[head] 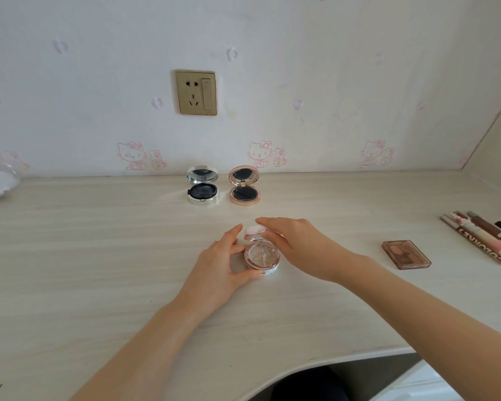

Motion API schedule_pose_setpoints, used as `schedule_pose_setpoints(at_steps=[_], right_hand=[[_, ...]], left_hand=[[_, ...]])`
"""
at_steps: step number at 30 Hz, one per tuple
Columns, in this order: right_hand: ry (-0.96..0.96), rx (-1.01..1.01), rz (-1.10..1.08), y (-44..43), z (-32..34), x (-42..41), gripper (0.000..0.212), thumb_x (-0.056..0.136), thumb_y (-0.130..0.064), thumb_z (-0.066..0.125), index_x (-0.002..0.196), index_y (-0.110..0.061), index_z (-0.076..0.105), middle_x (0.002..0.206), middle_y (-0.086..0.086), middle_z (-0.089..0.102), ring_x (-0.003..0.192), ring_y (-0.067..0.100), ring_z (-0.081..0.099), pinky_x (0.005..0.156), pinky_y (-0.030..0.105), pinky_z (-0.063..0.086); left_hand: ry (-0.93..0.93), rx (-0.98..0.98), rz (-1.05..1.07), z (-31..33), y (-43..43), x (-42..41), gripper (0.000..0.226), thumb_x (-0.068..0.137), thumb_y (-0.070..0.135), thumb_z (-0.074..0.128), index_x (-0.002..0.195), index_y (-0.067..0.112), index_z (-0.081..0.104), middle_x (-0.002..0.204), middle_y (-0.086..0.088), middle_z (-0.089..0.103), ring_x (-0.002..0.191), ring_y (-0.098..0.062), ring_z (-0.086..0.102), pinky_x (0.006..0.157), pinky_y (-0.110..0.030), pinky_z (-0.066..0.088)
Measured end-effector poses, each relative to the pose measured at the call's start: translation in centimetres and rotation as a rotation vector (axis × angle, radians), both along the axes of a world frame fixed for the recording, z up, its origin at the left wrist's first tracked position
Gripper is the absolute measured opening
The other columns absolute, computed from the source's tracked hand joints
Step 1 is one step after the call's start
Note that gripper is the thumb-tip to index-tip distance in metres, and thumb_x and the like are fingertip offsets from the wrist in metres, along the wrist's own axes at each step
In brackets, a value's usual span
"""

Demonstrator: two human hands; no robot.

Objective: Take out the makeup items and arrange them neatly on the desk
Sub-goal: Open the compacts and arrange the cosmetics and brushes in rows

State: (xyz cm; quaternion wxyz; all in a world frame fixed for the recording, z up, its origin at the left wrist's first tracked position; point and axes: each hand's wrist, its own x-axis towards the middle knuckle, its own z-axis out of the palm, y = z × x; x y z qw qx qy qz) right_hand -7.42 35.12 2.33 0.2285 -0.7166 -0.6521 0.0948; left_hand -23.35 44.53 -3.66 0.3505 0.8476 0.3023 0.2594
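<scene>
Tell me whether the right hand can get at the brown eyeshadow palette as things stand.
Probably yes. The eyeshadow palette lies on the desk to the outer side of the right hand, nothing between them. That hand holds the lid of the pink compact, so it must let go first.

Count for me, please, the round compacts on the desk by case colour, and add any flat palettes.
Silver compact: 1
Rose-gold compact: 1
White-and-pink compact: 1
Brown eyeshadow palette: 1
Total: 4
</scene>
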Motion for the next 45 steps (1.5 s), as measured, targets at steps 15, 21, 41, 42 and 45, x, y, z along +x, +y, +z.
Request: schedule_pose_setpoints(at_steps=[15, 21, 41, 42, 45], right_hand=[[0.161, 0.158, -0.236, -4.6, -5.3, -1.8, 0.056, 0.096, -0.040, 0.047, 0.147, -0.023, 0.028, 0.139, -0.012, 0.047, 0.129, 0.005, 0.039, 0.102, 0.014, 0.028], [0.134, 0.154, -0.202, -3.6, -5.4, -1.9, 0.075, 0.092, -0.040, 0.056, 0.151, -0.020, 0.015, 0.138, -0.011, 0.048, 0.129, 0.007, 0.036, 0.096, 0.009, 0.024], [0.167, 0.170, -0.223, -2.5, -5.8, -0.8, 0.080, 0.090, -0.037, 0.061, 0.151, -0.017, 0.013, 0.129, -0.012, 0.055, 0.122, 0.011, 0.042, 0.091, 0.014, 0.030], [0.162, 0.165, -0.222, -2.4, -6.0, -0.7, 0.078, 0.090, -0.037, 0.061, 0.150, -0.017, 0.015, 0.130, -0.011, 0.055, 0.123, 0.012, 0.042, 0.092, 0.014, 0.030], [0.176, 0.152, -0.227, -2.1, -6.1, -0.1, 0.073, 0.091, -0.037, 0.059, 0.149, -0.018, 0.020, 0.132, -0.011, 0.054, 0.125, 0.012, 0.040, 0.095, 0.017, 0.031]], left_hand=[[-0.032, -0.037, 0.034, -0.1, -0.4, -0.1, 0.092, 0.061, 0.051, 0.084, 0.138, 0.031, 0.038, 0.122, 0.017, 0.064, 0.127, 0.005, 0.042, 0.095, -0.010, 0.030], [-0.017, 0.023, 0.013, 0.3, -0.7, -0.2, 0.077, 0.068, 0.045, 0.082, 0.134, 0.031, 0.044, 0.118, 0.018, 0.065, 0.113, 0.010, 0.048, 0.085, 0.005, 0.027], [-0.018, 0.063, 0.096, 0.2, -1.2, 0.0, 0.047, 0.066, 0.046, 0.081, 0.101, 0.025, 0.058, 0.102, 0.018, 0.068, 0.101, 0.003, 0.061, 0.083, -0.011, 0.043], [-0.018, 0.078, 0.086, 0.2, -1.2, 0.2, 0.044, 0.067, 0.046, 0.080, 0.101, 0.027, 0.061, 0.102, 0.020, 0.068, 0.101, 0.006, 0.060, 0.086, -0.014, 0.045], [-0.004, 0.118, 0.061, 0.6, -1.4, 0.6, 0.037, 0.071, 0.045, 0.077, 0.105, 0.036, 0.066, 0.101, 0.025, 0.068, 0.098, 0.008, 0.059, 0.086, -0.015, 0.046]])
